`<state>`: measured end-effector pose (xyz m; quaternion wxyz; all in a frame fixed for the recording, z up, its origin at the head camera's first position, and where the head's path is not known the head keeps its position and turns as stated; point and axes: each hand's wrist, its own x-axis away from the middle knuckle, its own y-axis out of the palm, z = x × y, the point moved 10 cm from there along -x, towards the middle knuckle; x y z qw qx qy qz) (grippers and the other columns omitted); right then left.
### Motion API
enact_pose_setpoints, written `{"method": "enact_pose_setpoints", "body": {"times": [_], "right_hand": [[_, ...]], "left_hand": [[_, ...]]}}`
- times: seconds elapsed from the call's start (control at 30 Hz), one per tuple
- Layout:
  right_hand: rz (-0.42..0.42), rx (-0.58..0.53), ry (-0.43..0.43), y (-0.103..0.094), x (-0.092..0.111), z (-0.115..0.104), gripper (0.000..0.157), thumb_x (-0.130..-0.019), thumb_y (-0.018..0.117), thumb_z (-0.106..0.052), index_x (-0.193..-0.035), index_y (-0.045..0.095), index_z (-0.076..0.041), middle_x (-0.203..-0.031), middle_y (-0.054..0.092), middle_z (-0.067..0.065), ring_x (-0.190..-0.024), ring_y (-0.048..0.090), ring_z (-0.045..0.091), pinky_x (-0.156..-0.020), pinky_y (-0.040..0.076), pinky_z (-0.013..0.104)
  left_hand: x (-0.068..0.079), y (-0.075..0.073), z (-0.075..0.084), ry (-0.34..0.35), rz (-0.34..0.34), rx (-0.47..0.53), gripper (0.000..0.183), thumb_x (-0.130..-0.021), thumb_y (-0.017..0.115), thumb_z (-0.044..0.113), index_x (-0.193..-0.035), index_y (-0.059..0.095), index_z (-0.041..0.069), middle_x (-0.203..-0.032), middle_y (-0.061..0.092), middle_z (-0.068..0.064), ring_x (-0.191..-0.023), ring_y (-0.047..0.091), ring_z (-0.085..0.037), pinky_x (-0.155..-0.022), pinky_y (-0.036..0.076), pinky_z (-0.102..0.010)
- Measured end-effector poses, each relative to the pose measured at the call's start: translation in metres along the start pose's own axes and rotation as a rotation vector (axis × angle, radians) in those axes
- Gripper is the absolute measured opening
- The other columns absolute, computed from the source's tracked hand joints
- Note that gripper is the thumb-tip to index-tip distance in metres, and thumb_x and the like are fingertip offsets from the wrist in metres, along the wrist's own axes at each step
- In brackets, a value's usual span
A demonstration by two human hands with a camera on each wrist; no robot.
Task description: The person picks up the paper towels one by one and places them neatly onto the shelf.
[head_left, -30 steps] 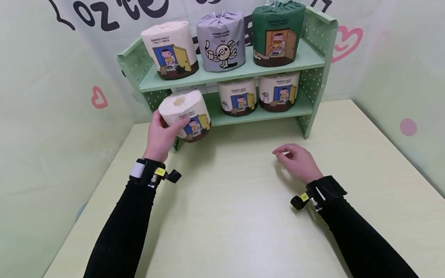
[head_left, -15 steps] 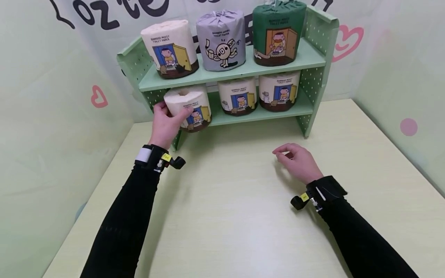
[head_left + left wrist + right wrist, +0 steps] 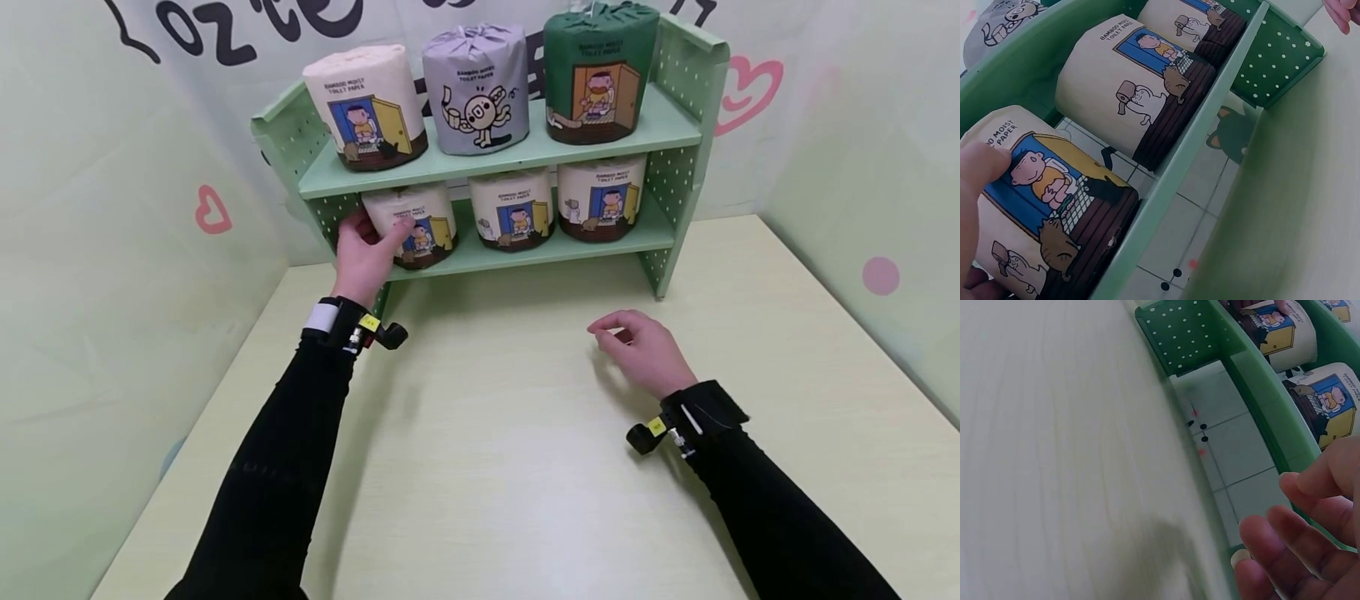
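My left hand (image 3: 363,260) grips a white toilet paper roll (image 3: 429,237) with a cartoon wrapper, thumb across its front and fingers round its left side. That roll stands at the left end of the lower shelf of a green two-tier rack (image 3: 517,260). In the left wrist view the roll's dark brown base sits right at the shelf's front edge, with the thumb (image 3: 985,164) on the printed front. My right hand (image 3: 647,350) hovers over the table with loosely bent fingers and holds nothing.
Two matching rolls, a middle one (image 3: 513,212) and a right one (image 3: 602,200), share the lower shelf. Above them stand a white roll (image 3: 367,108), a lilac roll (image 3: 477,92) and a green roll (image 3: 602,75). The pale table (image 3: 495,433) lies in front.
My left hand has carried the toilet paper roll up and back, from in front of the rack onto the lower shelf, and the roll has gone from tilted to nearly upright. My right hand stays put.
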<state>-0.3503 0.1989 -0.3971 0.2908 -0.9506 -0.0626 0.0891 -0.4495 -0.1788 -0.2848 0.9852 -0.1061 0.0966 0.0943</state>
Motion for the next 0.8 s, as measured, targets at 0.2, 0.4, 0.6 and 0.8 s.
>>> {"method": "enact_pose_setpoints", "body": {"times": [0.2, 0.4, 0.6, 0.8], "right_hand": [[0.002, -0.005, -0.003, -0.001, 0.001, -0.001, 0.022, -0.101, 0.057, -0.021, -0.114, 0.069, -0.009, -0.118, 0.061, 0.005, -0.089, 0.058, 0.02, -0.073, 0.048, 0.038], [0.0, -0.003, -0.005, -0.001, 0.001, -0.001, 0.022, -0.101, 0.057, -0.021, -0.114, 0.069, -0.009, -0.118, 0.061, 0.005, -0.09, 0.058, 0.02, -0.072, 0.049, 0.038], [0.0, 0.012, -0.015, 0.0, 0.001, 0.0, 0.022, -0.101, 0.057, -0.021, -0.114, 0.07, -0.009, -0.118, 0.061, 0.006, -0.09, 0.058, 0.02, -0.071, 0.048, 0.037], [0.011, -0.001, -0.016, 0.001, 0.0, 0.0, 0.021, -0.101, 0.058, -0.022, -0.113, 0.07, -0.01, -0.118, 0.062, 0.005, -0.091, 0.058, 0.02, -0.073, 0.049, 0.038]], "left_hand": [[-0.002, 0.004, 0.0, 0.01, 0.001, 0.001, 0.074, -0.089, 0.076, 0.038, -0.142, 0.033, 0.009, -0.132, 0.05, -0.008, -0.115, 0.05, -0.017, -0.101, 0.044, -0.035], [0.001, 0.005, 0.002, 0.01, 0.009, 0.012, 0.076, -0.089, 0.076, 0.037, -0.143, 0.031, 0.007, -0.133, 0.048, -0.01, -0.117, 0.048, -0.018, -0.101, 0.044, -0.035], [-0.002, 0.003, -0.003, 0.01, 0.0, 0.009, 0.079, -0.089, 0.076, 0.036, -0.145, 0.029, 0.007, -0.136, 0.045, -0.011, -0.118, 0.046, -0.018, -0.102, 0.042, -0.036], [0.01, -0.002, -0.005, 0.025, -0.025, -0.043, 0.082, -0.091, 0.073, 0.039, -0.149, 0.026, 0.007, -0.144, 0.038, -0.013, -0.124, 0.041, -0.018, -0.107, 0.039, -0.036]]}}
